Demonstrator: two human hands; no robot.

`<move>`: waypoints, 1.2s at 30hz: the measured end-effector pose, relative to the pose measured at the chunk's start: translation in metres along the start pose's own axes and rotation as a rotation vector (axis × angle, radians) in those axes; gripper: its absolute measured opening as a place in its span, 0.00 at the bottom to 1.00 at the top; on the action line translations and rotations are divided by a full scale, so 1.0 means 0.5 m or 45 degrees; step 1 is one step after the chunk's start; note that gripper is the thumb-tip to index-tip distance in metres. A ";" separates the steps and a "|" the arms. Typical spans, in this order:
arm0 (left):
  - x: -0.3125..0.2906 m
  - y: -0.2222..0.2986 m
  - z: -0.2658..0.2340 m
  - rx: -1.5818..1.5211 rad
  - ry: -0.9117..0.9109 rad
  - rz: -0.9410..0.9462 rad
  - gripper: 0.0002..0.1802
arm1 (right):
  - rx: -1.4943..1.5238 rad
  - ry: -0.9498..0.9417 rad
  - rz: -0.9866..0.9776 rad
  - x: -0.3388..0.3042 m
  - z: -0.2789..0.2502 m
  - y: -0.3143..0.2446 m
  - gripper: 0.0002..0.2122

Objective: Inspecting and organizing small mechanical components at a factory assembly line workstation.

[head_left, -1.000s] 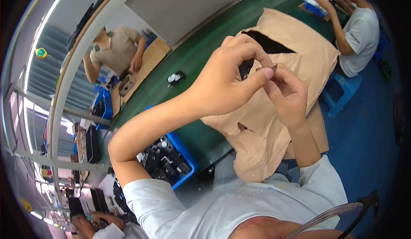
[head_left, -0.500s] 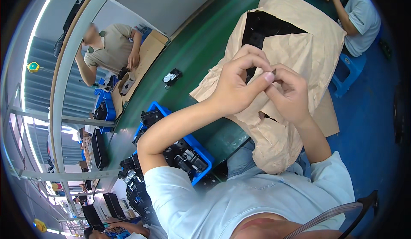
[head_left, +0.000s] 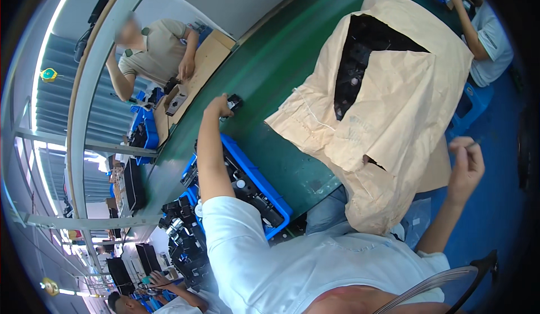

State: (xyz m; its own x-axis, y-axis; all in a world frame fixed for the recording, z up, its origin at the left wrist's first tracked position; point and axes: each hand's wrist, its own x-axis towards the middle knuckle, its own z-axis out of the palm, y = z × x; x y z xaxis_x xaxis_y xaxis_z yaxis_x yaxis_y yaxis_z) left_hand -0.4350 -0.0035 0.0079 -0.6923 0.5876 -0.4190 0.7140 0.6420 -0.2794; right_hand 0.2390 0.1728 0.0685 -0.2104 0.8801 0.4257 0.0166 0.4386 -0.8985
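Note:
My left hand (head_left: 218, 107) reaches far out over the green bench, its fingers closed on a small black part (head_left: 235, 101); much of that part is hidden by the fingers. My right hand (head_left: 468, 167) hangs beyond the right side of the bag, fingers curled together. Something small, thin and dark seems to show at its fingertips, too small to name. Between my hands a big brown paper bag (head_left: 399, 106) lies on the bench, its near end hanging toward my lap. Through its torn opening several black plastic parts (head_left: 357, 61) show.
A blue bin (head_left: 284, 215) of black parts stands under my left arm, with more black assemblies (head_left: 183, 238) beside it. A metal frame post (head_left: 79, 117) rises at left. A co-worker (head_left: 154, 52) sits across the bench. Another sits at far right by a blue stool (head_left: 472, 108).
My hands have parted from above the bag. The left went out left to the small black part and closed on it; the right moved right, off the bag. The view has shifted slightly.

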 end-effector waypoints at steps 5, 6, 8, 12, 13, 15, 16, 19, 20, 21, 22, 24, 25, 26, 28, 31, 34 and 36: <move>-0.039 0.020 -0.045 0.080 0.075 0.027 0.30 | 0.067 0.118 0.069 -0.033 -0.121 0.063 0.06; -0.057 0.047 -0.079 0.101 0.068 0.100 0.27 | 0.099 0.150 0.082 -0.037 -0.132 0.072 0.06; -0.119 0.096 -0.127 0.043 -0.003 0.137 0.28 | 0.149 0.123 0.089 -0.036 -0.127 0.086 0.06; -0.187 0.164 -0.118 -0.132 -0.171 0.258 0.34 | 0.253 0.062 0.084 -0.020 -0.113 0.101 0.06; -0.200 0.178 -0.103 -0.196 -0.165 0.263 0.35 | 0.309 0.028 0.074 -0.012 -0.100 0.100 0.06; -0.236 0.221 -0.091 -0.188 -0.129 0.205 0.36 | 0.428 -0.025 0.059 -0.003 -0.066 0.097 0.06; -0.251 0.230 -0.082 -0.166 -0.070 0.165 0.36 | 0.486 -0.046 0.051 -0.006 -0.061 0.093 0.06; -0.314 0.183 -0.070 -0.218 0.111 0.107 0.33 | 0.494 -0.189 -0.046 -0.001 -0.052 0.088 0.06; -0.354 0.163 -0.078 -0.121 0.300 0.187 0.31 | 0.489 -0.244 -0.095 0.000 -0.054 0.089 0.06; -0.398 0.146 -0.088 -0.020 0.490 0.265 0.28 | 0.487 -0.299 -0.147 0.002 -0.055 0.090 0.06; -0.461 0.150 -0.122 -0.053 0.276 0.127 0.27 | 0.499 -0.300 -0.138 0.003 -0.060 0.096 0.06; -0.567 0.137 -0.164 -0.003 -0.024 -0.046 0.26 | 0.453 -0.276 -0.108 0.003 -0.078 0.109 0.07; -0.597 0.115 -0.155 0.025 -0.107 -0.146 0.29 | 0.425 -0.267 -0.087 0.003 -0.085 0.118 0.07; -0.636 0.095 -0.151 0.058 -0.179 -0.252 0.32 | 0.406 -0.253 -0.073 0.002 -0.095 0.127 0.07; -0.698 0.048 -0.117 0.074 -0.160 -0.327 0.36 | 0.439 -0.261 -0.056 0.007 -0.101 0.142 0.07; -0.761 0.030 -0.072 -0.081 -0.256 -0.485 0.39 | 0.524 -0.278 -0.032 0.017 -0.099 0.161 0.07; -0.793 0.016 -0.008 -0.167 -0.112 -0.386 0.40 | 0.568 -0.303 -0.029 0.023 -0.089 0.167 0.07; -0.812 0.014 0.018 -0.263 0.042 -0.272 0.40 | 0.600 -0.323 -0.041 0.031 -0.083 0.168 0.07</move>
State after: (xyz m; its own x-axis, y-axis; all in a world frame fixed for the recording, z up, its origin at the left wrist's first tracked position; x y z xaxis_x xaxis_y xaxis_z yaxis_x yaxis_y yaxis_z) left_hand -0.1478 -0.2419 0.1684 -0.8299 0.4420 -0.3405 0.5178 0.8374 -0.1751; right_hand 0.2775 0.2310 0.0040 -0.4343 0.7703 0.4670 -0.4223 0.2838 -0.8609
